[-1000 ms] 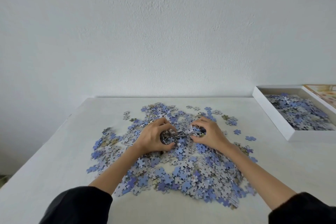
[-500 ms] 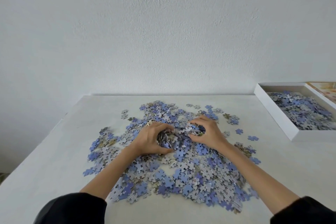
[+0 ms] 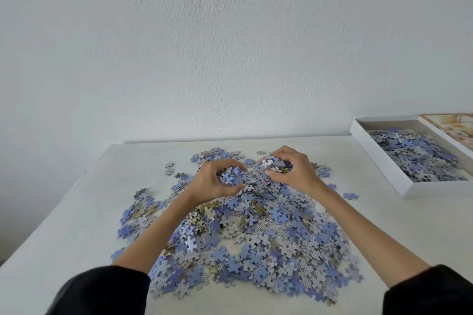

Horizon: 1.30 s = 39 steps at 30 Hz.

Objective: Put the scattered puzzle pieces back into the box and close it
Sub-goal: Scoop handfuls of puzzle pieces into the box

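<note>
left side: bare table (image 3: 76,225) between the puzzle pieces (image 3: 256,238) and the left edge — open passage.
right side: bare strip between pile and box (image 3: 378,158), two stray pieces (image 3: 350,195) in it.
box: top open, its white side wall faces the pile.
far edge: wall (image 3: 230,59) right behind the table.

Both hands — left hand (image 3: 213,181), right hand (image 3: 291,170) — clutch puzzle pieces (image 3: 250,235); the open white box (image 3: 378,158) sits at two o'clock.

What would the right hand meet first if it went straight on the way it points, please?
Probably the scattered puzzle pieces at the pile's far edge, just beyond the right hand; it seems to pass behind the left hand.
</note>
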{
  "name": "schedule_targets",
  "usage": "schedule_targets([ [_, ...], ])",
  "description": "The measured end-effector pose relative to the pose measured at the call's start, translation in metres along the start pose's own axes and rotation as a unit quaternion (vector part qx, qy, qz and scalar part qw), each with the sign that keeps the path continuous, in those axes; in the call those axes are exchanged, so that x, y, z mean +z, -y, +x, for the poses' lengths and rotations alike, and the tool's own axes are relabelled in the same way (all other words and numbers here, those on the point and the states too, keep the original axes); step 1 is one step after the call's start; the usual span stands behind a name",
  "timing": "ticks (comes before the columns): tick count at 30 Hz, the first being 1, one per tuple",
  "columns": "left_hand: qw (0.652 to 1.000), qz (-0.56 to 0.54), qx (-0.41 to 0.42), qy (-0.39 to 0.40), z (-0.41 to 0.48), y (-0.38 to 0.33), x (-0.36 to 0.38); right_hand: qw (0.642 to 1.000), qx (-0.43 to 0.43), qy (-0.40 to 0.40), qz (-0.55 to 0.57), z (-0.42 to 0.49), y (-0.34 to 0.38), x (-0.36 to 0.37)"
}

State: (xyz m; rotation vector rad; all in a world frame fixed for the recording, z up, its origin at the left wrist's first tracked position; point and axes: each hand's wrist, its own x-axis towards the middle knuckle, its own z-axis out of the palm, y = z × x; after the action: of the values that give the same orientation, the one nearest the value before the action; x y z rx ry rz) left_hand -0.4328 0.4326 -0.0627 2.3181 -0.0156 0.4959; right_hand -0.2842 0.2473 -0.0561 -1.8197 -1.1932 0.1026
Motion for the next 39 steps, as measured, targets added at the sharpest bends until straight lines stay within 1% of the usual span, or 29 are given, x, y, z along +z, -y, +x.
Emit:
schedule_targets([
  [7,1.0,0.013,0.007,0.006,0.005,-0.022,0.012,1.0,-0.021,-0.001,0.008,0.003,0.003,-0.02],
  [10,1.0,0.012,0.027,0.003,0.011,-0.038,0.02,0.999,-0.033,0.007,0.017,0.002,0.002,-0.033],
  [16,0.999,-0.002,0.043,-0.005,0.037,-0.065,0.047,0.999,-0.047,0.004,0.021,-0.004,-0.008,-0.074],
  [21,0.998,0.0,0.059,0.004,0.064,-0.103,0.079,0.998,-0.053,-0.009,0.01,-0.01,-0.029,-0.118],
  [26,0.997,-0.02,0.067,0.016,0.1,-0.136,0.123,0.998,-0.061,-0.024,-0.005,-0.018,-0.055,-0.172],
  [30,0.996,-0.043,0.065,0.037,0.136,-0.158,0.162,0.998,-0.034,-0.045,-0.008,-0.024,-0.083,-0.217],
  [33,0.995,-0.067,0.061,0.049,0.168,-0.172,0.193,0.997,-0.036,-0.062,-0.033,-0.027,-0.108,-0.25],
  [39,0.992,-0.082,0.082,0.058,0.232,-0.188,0.253,0.996,-0.005,-0.058,-0.074,-0.022,-0.169,-0.303],
])
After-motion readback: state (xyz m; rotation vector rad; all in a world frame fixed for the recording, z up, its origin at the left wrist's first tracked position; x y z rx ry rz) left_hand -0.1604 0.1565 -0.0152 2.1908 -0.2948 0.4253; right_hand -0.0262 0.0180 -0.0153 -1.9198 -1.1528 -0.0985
